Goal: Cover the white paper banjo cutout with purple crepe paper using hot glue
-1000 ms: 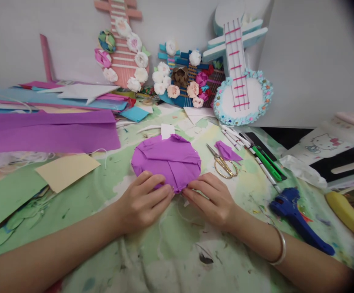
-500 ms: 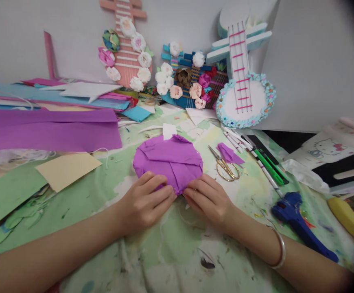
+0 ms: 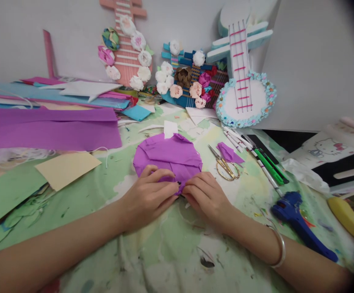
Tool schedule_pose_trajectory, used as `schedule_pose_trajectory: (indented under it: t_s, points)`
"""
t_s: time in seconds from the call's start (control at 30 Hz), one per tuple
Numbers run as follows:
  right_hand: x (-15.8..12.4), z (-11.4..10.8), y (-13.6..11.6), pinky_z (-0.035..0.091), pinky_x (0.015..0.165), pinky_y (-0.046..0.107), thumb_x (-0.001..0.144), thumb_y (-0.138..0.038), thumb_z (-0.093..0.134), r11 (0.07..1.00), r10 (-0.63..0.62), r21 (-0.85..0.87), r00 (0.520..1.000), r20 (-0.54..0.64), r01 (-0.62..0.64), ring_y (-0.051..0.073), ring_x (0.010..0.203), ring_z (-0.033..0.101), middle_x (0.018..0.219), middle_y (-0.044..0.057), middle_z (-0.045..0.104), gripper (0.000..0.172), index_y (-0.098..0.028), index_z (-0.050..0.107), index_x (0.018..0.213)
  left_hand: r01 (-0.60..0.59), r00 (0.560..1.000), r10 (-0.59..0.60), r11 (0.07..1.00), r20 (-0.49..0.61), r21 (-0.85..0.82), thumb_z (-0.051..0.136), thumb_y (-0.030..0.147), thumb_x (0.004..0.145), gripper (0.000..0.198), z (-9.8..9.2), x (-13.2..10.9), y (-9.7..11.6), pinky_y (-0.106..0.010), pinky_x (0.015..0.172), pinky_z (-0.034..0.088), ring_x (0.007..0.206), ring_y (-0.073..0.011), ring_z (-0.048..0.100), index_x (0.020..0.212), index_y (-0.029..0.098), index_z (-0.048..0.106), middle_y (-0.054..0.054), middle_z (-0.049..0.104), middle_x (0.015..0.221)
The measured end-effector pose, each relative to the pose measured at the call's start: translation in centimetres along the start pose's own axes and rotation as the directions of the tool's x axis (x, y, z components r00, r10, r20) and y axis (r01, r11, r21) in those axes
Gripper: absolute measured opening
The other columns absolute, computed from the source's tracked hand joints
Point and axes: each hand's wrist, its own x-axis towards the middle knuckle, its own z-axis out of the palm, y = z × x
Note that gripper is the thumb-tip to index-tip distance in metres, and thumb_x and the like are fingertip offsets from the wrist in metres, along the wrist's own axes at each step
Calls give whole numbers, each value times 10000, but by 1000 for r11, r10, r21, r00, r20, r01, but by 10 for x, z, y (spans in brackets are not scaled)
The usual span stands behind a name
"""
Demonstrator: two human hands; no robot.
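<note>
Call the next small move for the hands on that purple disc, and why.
Likely press the pinched flap down flat. The left hand and right hand both pinch paper at the near rim of the purple disc, fingertips almost meeting; the other folds across its face lie flat.

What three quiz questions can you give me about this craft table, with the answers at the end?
1. True or false: the left hand and the right hand both pinch the near edge of the purple paper disc.
2. What lies just to the right of the disc? A) gold-handled scissors B) a cup C) a hammer
3. Fill in: the silver bracelet is on the ___ wrist.
Key: 1 true; 2 A; 3 right.
</note>
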Motion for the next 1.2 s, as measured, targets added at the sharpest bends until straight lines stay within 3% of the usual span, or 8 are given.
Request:
schedule_pose_trajectory:
  t_s: [0.53, 0.8, 1.2]
  points:
    - [2, 6, -2, 441, 752, 362, 898, -133, 470, 969, 158, 183, 986, 54, -165, 197, 842, 461, 855, 93, 564, 120, -152, 571, 836, 119, 989, -118, 993, 88, -8, 545, 178, 872, 73, 4, 1, 3, -376, 787, 402, 882, -210, 566, 809, 148, 566, -76, 633, 845]
    - [-1, 11, -1, 452, 762, 334, 848, -108, 523, 931, 251, 266, 967, 31, -250, 188, 894, 461, 914, 79, 469, 74, -167, 541, 807, 85, 994, -88, 996, 72, 42, 570, 181, 851, 47, 6, 1, 2, -394, 776, 385, 873, -220, 548, 809, 160, 565, -45, 635, 734]
    - [0, 12, 0, 443, 769, 330, 816, -78, 528, 895, 293, 334, 954, 59, -296, 183, 895, 468, 910, 68, 457, 99, -175, 525, 796, 96, 994, -97, 995, 59, 28, 530, 143, 869, 102, 4, 2, 3, -390, 759, 392, 839, -206, 547, 775, 149, 567, -64, 628, 764]
